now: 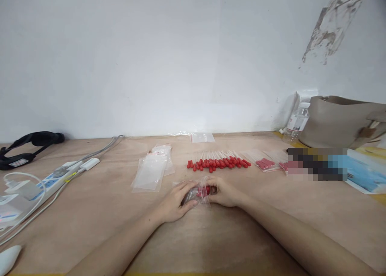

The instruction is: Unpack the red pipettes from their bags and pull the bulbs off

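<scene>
Nearest: two bare forearms reaching in over a pale plywood tabletop (211, 244). Left hand (175, 201) and right hand (224, 192), close together, both clamped on one small clear plastic zip bag with red-bulbed pieces inside (199, 193); the bag rests on the wood between the two hands, left fingers pressing its near edge, right fingers curled over its far end. Just beyond the left hand: a loose stack of empty clear plastic zip bags (152, 169), lying flat. Just beyond the right hand: a row of thin clear droppers with red rubber bulbs (218, 162), bulbs toward the hands, stems pointing away. Right of that row: filled clear bags of red-bulbed droppers (265, 162). Well to the left of the left hand: a white power strip with grey cables (57, 177), and beyond it a black padded headband (28, 145). Farther back, beyond the dropper row: one more flat clear bag (202, 137) at the table's rear edge. Far right of the right hand: a clear plastic water bottle with a white cap (297, 123), just beside a beige bag (343, 121), both against the white wall (169, 59).
</scene>
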Demonstrator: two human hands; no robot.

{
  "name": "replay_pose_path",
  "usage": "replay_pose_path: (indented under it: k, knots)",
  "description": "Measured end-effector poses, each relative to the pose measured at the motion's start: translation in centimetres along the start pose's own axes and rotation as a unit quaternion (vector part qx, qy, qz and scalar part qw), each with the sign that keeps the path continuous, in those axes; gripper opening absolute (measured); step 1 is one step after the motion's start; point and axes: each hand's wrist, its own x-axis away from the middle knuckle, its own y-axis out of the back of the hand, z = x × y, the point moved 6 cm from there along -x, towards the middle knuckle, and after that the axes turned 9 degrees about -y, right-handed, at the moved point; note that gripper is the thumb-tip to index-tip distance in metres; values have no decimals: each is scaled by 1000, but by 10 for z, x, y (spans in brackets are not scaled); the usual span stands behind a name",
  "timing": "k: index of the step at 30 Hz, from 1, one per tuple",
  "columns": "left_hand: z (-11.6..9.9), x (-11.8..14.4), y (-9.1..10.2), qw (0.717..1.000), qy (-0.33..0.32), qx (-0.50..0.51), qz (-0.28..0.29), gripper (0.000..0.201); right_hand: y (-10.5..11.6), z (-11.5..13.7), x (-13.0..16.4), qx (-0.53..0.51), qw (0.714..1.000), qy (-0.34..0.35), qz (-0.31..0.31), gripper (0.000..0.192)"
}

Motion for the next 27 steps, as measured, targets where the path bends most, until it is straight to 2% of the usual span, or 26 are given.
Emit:
replay_pose_path:
  k: [3,6,11,15,17,22,27]
  knots:
    - [0,0,1,1000,7,3,2,50,2,0,1,27,1000,5,3,17]
    - [-2,-1,2,1000,2,8,0,49,9,-6,2,25,999,-22,-3,17]
    - [-2,0,1,1000,2,3,5,51,9,-7,5,-36,998,-53,20,36]
    - [-2,0,0,999,7,-16,33,56,10,-5,6,-64,996,-64,28,22]
    - [-3,0,-1,998,0,-32,62,54,15,-8,6,-84,993,-82,26,21]
    - [-6,1,-3,989,-15,-86,119,50,43,-22,8,-182,972,-147,33,26]
    - [-16,2,5,983,-58,-135,112,44,95,-24,15,-205,962,-173,-46,28]
